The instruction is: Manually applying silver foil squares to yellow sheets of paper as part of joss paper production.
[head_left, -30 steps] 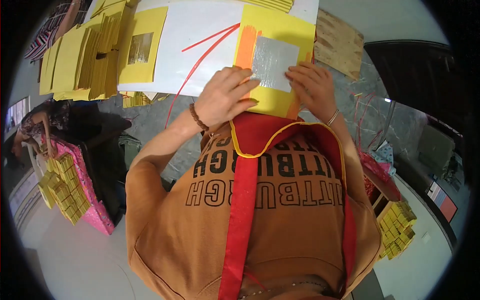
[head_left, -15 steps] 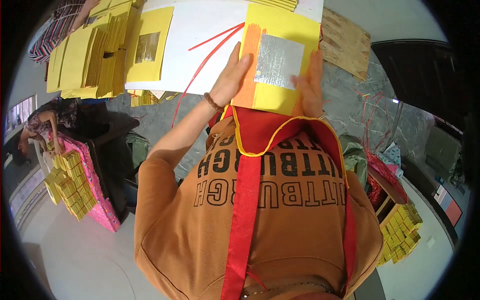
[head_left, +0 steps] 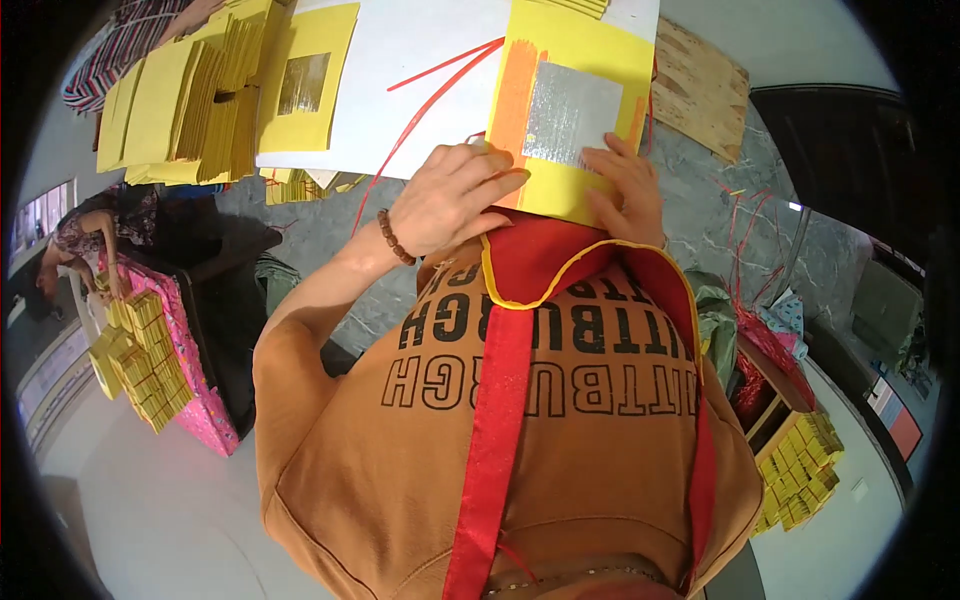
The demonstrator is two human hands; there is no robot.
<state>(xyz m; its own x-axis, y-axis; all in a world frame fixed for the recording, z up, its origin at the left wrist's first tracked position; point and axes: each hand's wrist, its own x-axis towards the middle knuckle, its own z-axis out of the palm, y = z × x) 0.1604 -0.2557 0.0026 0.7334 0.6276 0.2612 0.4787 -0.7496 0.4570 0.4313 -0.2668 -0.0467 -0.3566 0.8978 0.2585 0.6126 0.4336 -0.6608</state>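
A yellow joss paper sheet (head_left: 555, 185) lies at the near edge of the white table, with a silver foil square in its middle and an orange band down each side. How many sheets lie beneath it cannot be seen. My left hand (head_left: 450, 200), with a beaded bracelet at the wrist, grips the near left corner, fingers on top and thumb below the edge. My right hand (head_left: 630, 190) is bent over the near right corner, its fingertips on the paper beside the foil and its thumb lower down.
Thin red strips (head_left: 430, 95) lie on the white tabletop (head_left: 400, 40) and hang over its edge. Stacked yellow paper (head_left: 190, 100) and a foil-marked sheet (head_left: 310, 85) are at the left. Another person (head_left: 95, 235) is beside a pink-covered table (head_left: 205, 400). A wooden board (head_left: 700, 90) is at the right.
Both hands have shifted from the paper's sides to its near corners. My left hand has turned, fingers now across the edge. My right fingers have bent over the sheet.
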